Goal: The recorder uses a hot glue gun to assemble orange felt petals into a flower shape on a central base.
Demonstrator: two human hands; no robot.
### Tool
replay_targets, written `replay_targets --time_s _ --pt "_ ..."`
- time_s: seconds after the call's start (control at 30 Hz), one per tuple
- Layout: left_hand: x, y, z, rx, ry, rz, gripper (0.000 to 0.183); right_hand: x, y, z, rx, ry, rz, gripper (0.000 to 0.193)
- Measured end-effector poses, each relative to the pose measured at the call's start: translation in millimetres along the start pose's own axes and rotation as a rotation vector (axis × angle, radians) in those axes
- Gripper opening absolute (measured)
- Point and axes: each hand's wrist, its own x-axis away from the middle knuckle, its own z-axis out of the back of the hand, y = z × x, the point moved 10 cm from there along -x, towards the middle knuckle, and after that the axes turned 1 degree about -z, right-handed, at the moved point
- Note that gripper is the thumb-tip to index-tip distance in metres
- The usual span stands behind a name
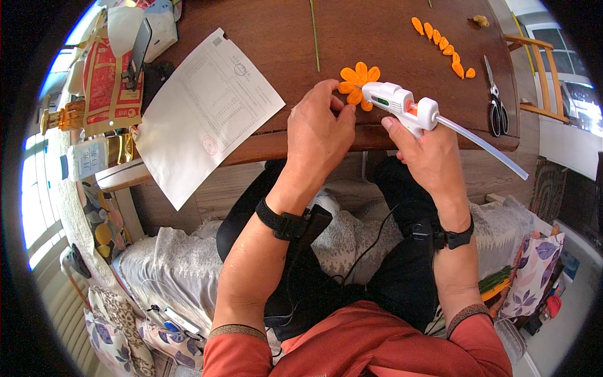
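My right hand [430, 147] is wrapped round the handle of a white hot glue gun [394, 97], with a long translucent glue stick [483, 143] running out of its back end. The gun's nozzle is over an orange petalled flower [359, 73] at the table's near edge. My left hand [321, 119] pinches the flower at its left side with thumb and fingers. Part of the flower is hidden behind the gun and my fingers. Beyond it lies a thin green stem [315, 38]. Several loose orange petals [443, 44] form a slanting row on the right.
Black-handled scissors [496, 103] lie at the table's right edge, and a small brownish lump [480, 21] at the far right. A printed paper sheet [210, 113] overhangs the near left edge. Left of it stand a red-and-tan bag [113, 85] and a phone [139, 50]. A wooden chair [546, 78] is beyond the right end.
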Motion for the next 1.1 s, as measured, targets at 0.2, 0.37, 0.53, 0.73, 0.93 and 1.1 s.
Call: replay_targets --time_s 0.2,0.37,0.53,0.73,0.93,1.1 --pt "0 -2 -1 -0.014 0.007 -0.008 0.044 3 1 0 0.039 -0.010 0.019 0.040" --pt "-1 0 -2 -0.024 -0.008 0.003 0.045 5 -1 4 0.029 0.004 0.025 0.038" --pt "-1 0 -2 -0.047 -0.005 -0.005 0.048 11 8 5 0.021 -0.008 -0.028 0.040" --pt "-1 2 0 -0.072 0.004 0.000 0.049 14 11 7 0.007 -0.019 -0.063 0.041" --pt "-2 3 0 -0.067 0.006 0.006 0.049 16 15 10 0.009 -0.018 -0.076 0.043" --pt "-2 3 1 -0.078 0.008 0.013 0.048 17 13 13 -0.008 -0.024 -0.127 0.033"
